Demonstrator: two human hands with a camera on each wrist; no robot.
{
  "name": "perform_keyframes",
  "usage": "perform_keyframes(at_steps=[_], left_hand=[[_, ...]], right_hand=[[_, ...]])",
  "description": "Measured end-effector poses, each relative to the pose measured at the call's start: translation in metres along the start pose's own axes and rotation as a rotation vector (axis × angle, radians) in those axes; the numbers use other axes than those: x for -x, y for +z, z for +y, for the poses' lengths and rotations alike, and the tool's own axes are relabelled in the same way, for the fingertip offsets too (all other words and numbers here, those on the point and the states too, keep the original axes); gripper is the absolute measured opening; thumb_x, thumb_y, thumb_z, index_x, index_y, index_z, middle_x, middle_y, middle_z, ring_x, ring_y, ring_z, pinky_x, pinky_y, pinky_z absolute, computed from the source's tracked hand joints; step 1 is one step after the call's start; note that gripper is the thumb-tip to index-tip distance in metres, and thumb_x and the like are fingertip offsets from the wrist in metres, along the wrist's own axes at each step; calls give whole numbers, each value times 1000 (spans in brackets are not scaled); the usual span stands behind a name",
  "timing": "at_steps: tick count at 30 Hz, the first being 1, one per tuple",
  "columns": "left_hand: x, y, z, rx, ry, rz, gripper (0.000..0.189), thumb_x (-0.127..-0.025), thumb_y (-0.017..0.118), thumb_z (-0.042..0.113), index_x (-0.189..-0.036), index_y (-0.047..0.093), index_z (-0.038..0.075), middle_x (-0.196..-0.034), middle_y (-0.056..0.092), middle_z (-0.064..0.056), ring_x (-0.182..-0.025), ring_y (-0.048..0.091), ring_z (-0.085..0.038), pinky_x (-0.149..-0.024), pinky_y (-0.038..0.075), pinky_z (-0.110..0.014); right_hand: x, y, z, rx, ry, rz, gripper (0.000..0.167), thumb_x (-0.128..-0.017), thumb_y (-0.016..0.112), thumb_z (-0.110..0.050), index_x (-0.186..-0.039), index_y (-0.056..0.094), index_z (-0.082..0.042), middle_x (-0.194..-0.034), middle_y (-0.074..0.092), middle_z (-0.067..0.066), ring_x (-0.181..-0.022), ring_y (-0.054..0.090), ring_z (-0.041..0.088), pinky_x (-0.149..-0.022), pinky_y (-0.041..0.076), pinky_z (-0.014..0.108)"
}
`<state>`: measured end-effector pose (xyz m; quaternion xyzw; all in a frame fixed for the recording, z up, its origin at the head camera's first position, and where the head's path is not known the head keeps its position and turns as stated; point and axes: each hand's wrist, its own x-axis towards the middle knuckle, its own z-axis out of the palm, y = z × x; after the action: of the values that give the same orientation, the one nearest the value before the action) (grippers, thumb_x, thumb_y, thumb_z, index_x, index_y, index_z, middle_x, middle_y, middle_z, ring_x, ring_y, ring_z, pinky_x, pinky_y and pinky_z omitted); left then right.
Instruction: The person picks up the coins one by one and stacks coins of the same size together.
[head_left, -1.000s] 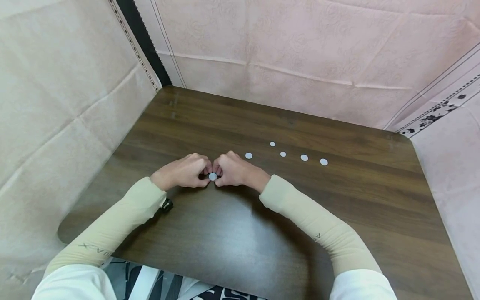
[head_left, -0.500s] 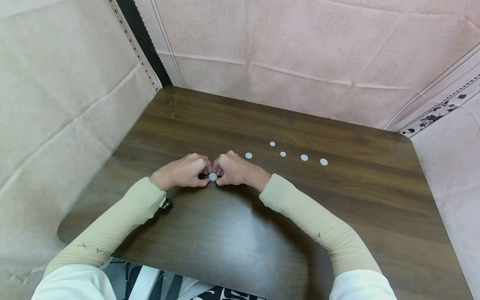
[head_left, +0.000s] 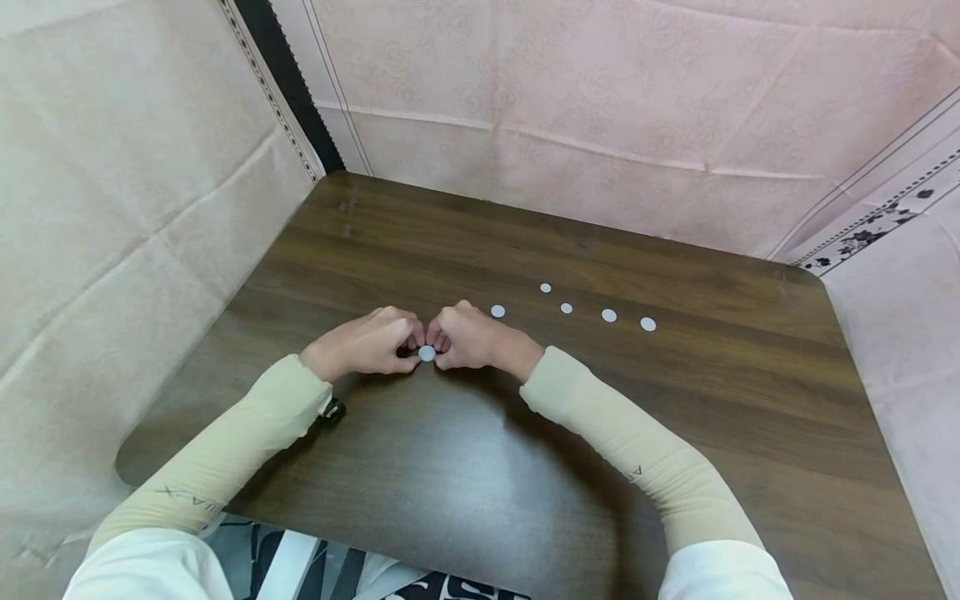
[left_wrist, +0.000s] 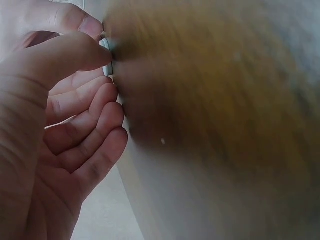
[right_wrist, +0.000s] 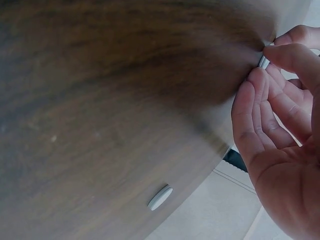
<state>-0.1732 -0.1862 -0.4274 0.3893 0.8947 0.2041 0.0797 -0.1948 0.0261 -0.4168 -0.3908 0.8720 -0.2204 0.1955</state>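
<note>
A small round white disc [head_left: 427, 353] lies on the brown wooden table [head_left: 450, 467] between both hands. From the left, my left hand [head_left: 370, 342] holds its edge with curled thumb and fingers. My right hand [head_left: 474, 337] grips it likewise from the opposite side, the two hands' fingertips nearly meeting around it. In the left wrist view the disc [left_wrist: 106, 57] appears edge-on, partly covered by the thumb. Only a sliver of the disc [right_wrist: 263, 61] shows beside the thumb in the right wrist view.
Several other white discs lie flat to the right: one nearest my right hand [head_left: 498, 311], a far small one [head_left: 545, 287], another small one [head_left: 566, 308], then two larger ones, a disc [head_left: 609, 315] and the rightmost disc [head_left: 648, 324]. Pale cloth [head_left: 600, 108] hangs behind the table.
The held disc and my right hand have shifted very slightly to the right. My left hand stays nearly still; the other discs have not moved.
</note>
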Motion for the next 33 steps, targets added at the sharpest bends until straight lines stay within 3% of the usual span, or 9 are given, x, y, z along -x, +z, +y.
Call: perform_keyframes(at_steps=[33], left_hand=[[-2, 1, 1, -40, 30, 5, 6, -88, 78, 8, -91, 74, 4, -87, 69, -4, -76, 64, -12, -69, 57, -26]], right_hand=[[2, 1, 0, 20, -39, 23, 14, -89, 80, -5, -102, 78, -1, -100, 80, 8, -95, 78, 15, -82, 59, 17]])
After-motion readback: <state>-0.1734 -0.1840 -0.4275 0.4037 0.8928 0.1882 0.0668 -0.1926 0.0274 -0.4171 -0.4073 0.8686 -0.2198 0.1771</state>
